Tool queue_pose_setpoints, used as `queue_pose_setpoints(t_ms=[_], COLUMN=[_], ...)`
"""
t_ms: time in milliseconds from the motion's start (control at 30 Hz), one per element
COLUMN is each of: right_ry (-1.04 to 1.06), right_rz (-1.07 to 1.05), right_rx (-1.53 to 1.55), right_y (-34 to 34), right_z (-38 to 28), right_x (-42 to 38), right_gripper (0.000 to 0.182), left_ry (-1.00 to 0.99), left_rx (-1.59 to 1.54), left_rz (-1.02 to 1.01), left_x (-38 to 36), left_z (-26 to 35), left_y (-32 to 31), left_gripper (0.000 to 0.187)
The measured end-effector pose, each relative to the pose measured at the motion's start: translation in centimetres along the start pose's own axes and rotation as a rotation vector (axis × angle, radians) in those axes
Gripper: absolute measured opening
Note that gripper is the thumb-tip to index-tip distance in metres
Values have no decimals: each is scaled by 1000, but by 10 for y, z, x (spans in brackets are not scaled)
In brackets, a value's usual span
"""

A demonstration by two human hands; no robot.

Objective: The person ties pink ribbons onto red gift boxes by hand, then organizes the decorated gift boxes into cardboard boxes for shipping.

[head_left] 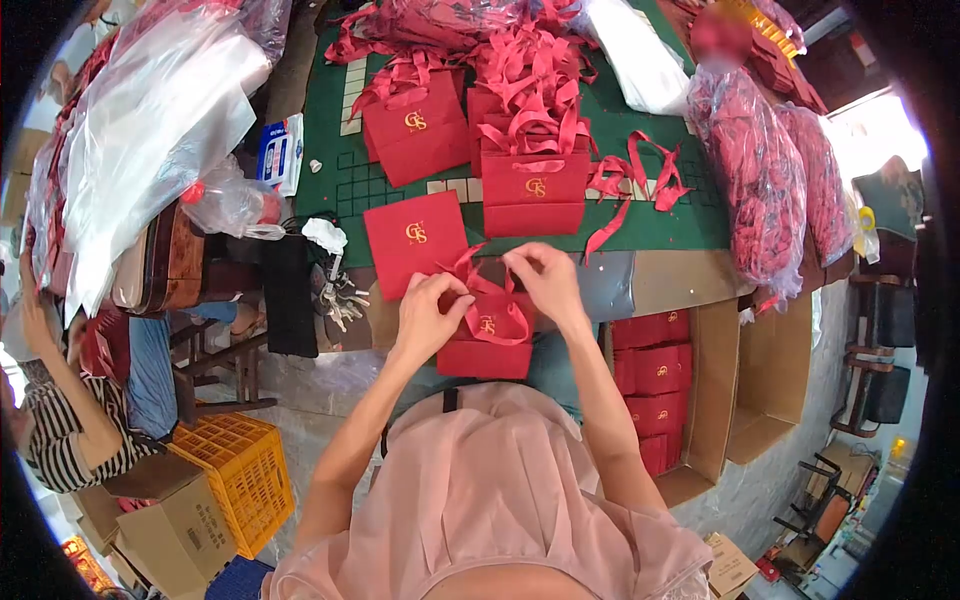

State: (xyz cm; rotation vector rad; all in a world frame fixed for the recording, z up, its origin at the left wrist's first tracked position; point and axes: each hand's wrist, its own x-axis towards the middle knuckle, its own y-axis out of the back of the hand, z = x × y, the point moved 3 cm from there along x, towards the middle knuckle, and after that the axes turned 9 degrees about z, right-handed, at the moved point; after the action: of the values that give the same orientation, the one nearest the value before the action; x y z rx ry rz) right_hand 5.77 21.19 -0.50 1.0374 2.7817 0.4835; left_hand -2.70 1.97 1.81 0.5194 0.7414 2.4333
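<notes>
A small red gift bag (pixel 484 361) with a gold monogram is in front of me, at the table's near edge. A red ribbon (pixel 512 322) loops over its front. My left hand (pixel 428 314) is closed in a pinch on the ribbon at the bag's left side. At the upper right, my right hand (pixel 547 285) pinches another part of the ribbon between thumb and forefinger. Just beyond my left hand lies a flat red bag (pixel 414 236) with no ribbon showing. Stacks of red bags with ribbon handles (pixel 534 190) stand farther back on the green mat (pixel 350 225).
Loose ribbons (pixel 655 172) lie at the mat's right. Plastic-wrapped red bundles (pixel 745 160) and clear plastic sheets (pixel 160 110) flank the table. Below right, a cardboard box (pixel 712 390) contains red bags. Keys (pixel 341 300) hang at left, near a yellow crate (pixel 235 480) and another person's arm (pixel 75 385).
</notes>
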Motion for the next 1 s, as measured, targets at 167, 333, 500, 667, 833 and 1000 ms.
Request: queue_pose_setpoints(t_ms=[167,333,500,667,833,1000], right_ry=[29,97,76,-49,-78,-97], right_rz=[93,87,70,58,40,33], right_rx=[-397,-511,-438,-204,-41,69], right_y=[20,-7,-14,-8,-11,-16], right_z=[-18,-12,-11,-4,-4,5], right_x=[-7,-9,-10,-15,-17,-13], right_gripper=[24,27,20,15,19,21], left_ry=[14,3,-61,-34,63,20], left_rx=[-31,215,333,286,108,31], left_rz=[50,45,4,39,137,161], left_x=[7,20,31,30,28,24], left_z=[6,15,10,2,6,10], left_y=[-2,-8,-20,-37,-33,-33], left_gripper=[15,19,21,15,7,7])
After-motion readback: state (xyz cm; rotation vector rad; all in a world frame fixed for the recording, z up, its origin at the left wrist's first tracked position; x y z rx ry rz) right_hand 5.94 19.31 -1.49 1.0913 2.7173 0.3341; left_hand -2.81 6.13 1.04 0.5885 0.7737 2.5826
